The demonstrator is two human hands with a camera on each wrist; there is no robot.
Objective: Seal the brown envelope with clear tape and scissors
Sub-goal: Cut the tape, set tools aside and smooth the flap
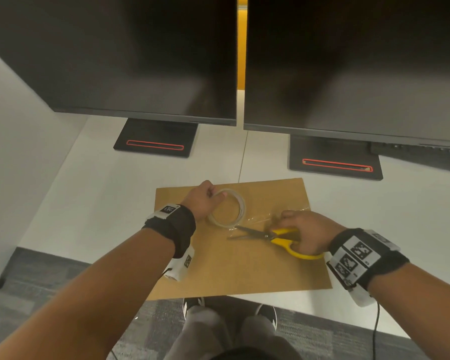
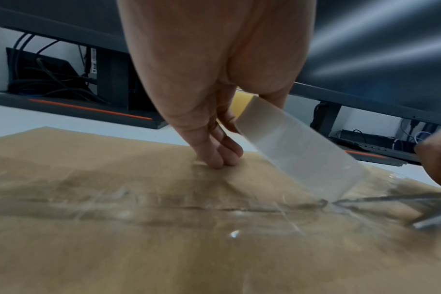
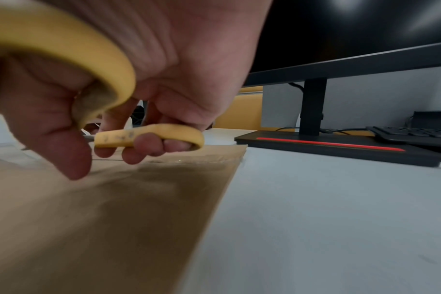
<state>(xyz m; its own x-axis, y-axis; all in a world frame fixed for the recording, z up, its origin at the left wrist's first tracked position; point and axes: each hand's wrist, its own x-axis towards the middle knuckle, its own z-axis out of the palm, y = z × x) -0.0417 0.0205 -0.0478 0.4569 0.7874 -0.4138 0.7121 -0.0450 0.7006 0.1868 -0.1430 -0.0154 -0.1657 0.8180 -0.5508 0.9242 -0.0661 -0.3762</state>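
Note:
A brown envelope [image 1: 244,263] lies flat on the white desk [image 1: 101,193], reaching its near edge. My left hand [image 1: 205,201] grips a roll of clear tape [image 1: 229,207] and holds it tilted on the envelope's upper middle. In the left wrist view the tape roll [image 2: 297,151] leans on the envelope [image 2: 164,248], where a shiny stuck strip [image 2: 164,204] runs across; two fingertips [image 2: 224,157] press the paper. My right hand [image 1: 303,229] holds yellow-handled scissors [image 1: 278,236], blades parted around the tape just right of the roll. The handles [image 3: 149,135] show around my fingers.
Two dark monitors [image 1: 130,61] stand at the back on black bases [image 1: 156,139] with red stripes. A black keyboard [image 1: 426,157] lies at the far right. Bare desk flanks the envelope. My feet and grey carpet [image 1: 49,276] show below the desk edge.

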